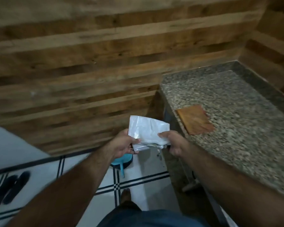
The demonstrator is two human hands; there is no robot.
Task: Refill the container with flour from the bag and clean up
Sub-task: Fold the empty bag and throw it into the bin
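- The left hand [124,145] grips the left edge of a folded, flattened white bag [147,133], thumb on top and fingers curled under.
- The right hand [171,143] pinches the bag's right edge, thumb over the fold.
- The bag hangs in the air between both hands, over the floor, just beside the counter's edge at 3 o'clock.
- A blue dustpan [122,162] lies on the tiled floor [151,167] below the left hand, at 6 o'clock of the bag.
- A brown wooden board [195,119] lies flat on the speckled stone counter [236,102], at 2 o'clock of the bag.
- Dark sandals [10,188] rest on the floor at 8 o'clock.
- A wood-plank wall [88,54] fills 12 o'clock.
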